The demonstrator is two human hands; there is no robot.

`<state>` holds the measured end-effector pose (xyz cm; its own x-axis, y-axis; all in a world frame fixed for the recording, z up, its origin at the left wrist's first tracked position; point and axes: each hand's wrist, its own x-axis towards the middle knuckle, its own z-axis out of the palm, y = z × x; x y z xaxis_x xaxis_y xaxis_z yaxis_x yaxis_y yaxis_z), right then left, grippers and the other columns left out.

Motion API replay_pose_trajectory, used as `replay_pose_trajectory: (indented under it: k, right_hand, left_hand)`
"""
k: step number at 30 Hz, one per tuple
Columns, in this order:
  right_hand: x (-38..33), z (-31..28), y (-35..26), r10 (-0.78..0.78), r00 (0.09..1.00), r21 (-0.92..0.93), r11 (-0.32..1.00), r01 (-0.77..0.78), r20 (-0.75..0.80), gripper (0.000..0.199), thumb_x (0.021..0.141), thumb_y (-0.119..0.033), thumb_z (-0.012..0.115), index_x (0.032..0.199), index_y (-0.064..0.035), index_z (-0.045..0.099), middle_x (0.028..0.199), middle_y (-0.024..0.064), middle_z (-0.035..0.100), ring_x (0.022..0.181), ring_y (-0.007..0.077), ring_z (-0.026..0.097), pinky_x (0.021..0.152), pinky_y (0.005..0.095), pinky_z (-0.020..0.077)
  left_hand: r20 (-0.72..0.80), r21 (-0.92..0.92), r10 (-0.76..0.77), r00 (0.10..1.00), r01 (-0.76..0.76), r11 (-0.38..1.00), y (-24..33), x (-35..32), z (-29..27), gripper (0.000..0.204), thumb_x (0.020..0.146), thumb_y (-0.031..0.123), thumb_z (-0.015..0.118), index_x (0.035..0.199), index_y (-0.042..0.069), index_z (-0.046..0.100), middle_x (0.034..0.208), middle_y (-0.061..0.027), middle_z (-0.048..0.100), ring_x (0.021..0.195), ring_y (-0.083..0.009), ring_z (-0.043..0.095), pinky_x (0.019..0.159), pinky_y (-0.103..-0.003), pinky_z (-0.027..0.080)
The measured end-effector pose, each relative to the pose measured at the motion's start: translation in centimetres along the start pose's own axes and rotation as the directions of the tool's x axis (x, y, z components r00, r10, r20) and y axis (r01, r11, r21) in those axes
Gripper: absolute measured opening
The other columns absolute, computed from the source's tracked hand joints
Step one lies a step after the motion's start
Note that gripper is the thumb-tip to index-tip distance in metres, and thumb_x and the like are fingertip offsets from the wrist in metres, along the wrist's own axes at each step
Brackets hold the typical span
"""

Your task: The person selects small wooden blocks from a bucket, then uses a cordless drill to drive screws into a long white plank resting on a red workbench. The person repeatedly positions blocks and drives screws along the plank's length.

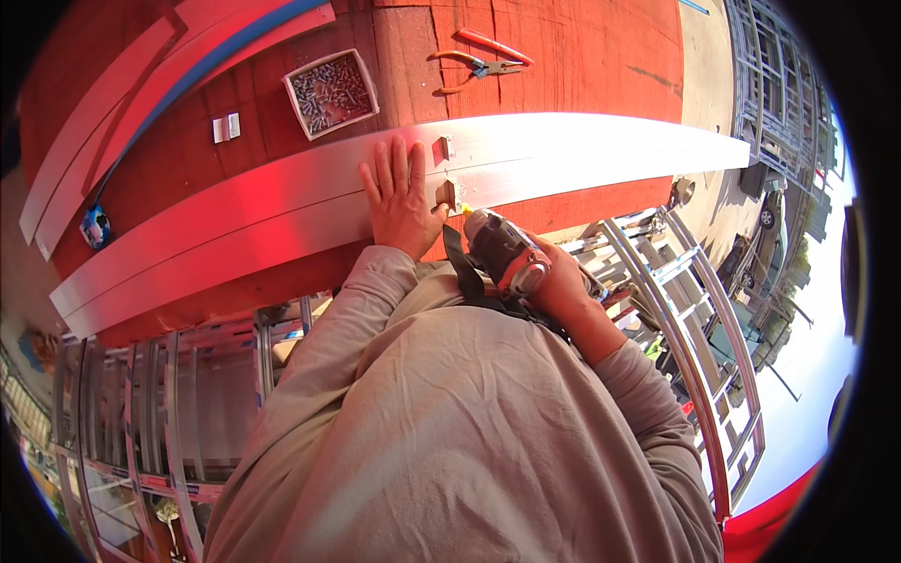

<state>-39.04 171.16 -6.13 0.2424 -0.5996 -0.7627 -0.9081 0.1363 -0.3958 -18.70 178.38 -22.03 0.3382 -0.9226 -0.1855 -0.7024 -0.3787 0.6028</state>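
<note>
A long silver metal profile (244, 220) lies across the red-covered table in front of me. My left hand (402, 211) rests flat on it, fingers stretched out, thumb beside a small bracket-like piece or cutout (447, 194) at the profile's near side. A similar small piece (444, 149) sits farther up the profile. My right hand (561, 286) grips a power drill (502, 249) at the profile's near edge. Its yellowish tip points toward the nearer piece; whether it touches cannot be told. A black strap hangs beside the drill.
Beyond the profile stand an open box of screws (331, 95), pliers (477, 68), a red pen-like stick (496, 45) and a small silver piece (226, 128). More profiles (103, 122) lie at the far left, near a blue round object (95, 227). Metal frames (648, 272) stand at the right.
</note>
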Motion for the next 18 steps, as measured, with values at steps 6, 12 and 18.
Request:
replay_pose_trajectory:
  k: [6,12,18]
  right_hand:
    - [0.0,-0.6,-1.0,0.004,1.000,-0.060,0.998,-0.002,0.028,0.075,0.076,-0.033,0.089,0.145,-0.0184,0.063,0.120,0.0158,0.076,0.113,0.0331,0.073,0.096,0.0408,0.0561]
    - [-0.1,-0.7,-1.6,-0.066,0.998,-0.207,0.976,0.066,0.008,0.073,0.077,-0.033,0.088,0.144,-0.0184,0.063,0.120,0.0171,0.076,0.113,0.0347,0.073,0.096,0.0423,0.0560]
    - [0.7,-0.8,-1.6,-0.101,0.994,-0.262,0.959,0.106,0.030,0.071,0.077,-0.032,0.087,0.143,-0.0177,0.062,0.122,0.0165,0.075,0.112,0.0366,0.072,0.095,0.0441,0.0560]
  left_hand:
    - [-0.018,0.022,-0.013,1.000,0.013,1.000,0.2,0.0,-0.1,0.114,0.073,0.044,0.087,0.165,0.009,0.030,0.174,-0.0185,0.019,0.163,-0.0402,0.008,0.130,-0.062,0.002]
    - [-0.016,0.030,-0.015,1.000,0.015,0.999,0.3,-0.1,-0.2,0.114,0.073,0.043,0.087,0.165,0.008,0.031,0.175,-0.0185,0.019,0.163,-0.0401,0.008,0.130,-0.062,0.001]
    - [-0.001,0.000,-0.003,1.000,0.003,1.000,0.0,0.0,0.1,0.120,0.074,0.040,0.087,0.168,0.009,0.019,0.176,-0.0204,0.012,0.163,-0.0413,0.003,0.129,-0.063,-0.002]
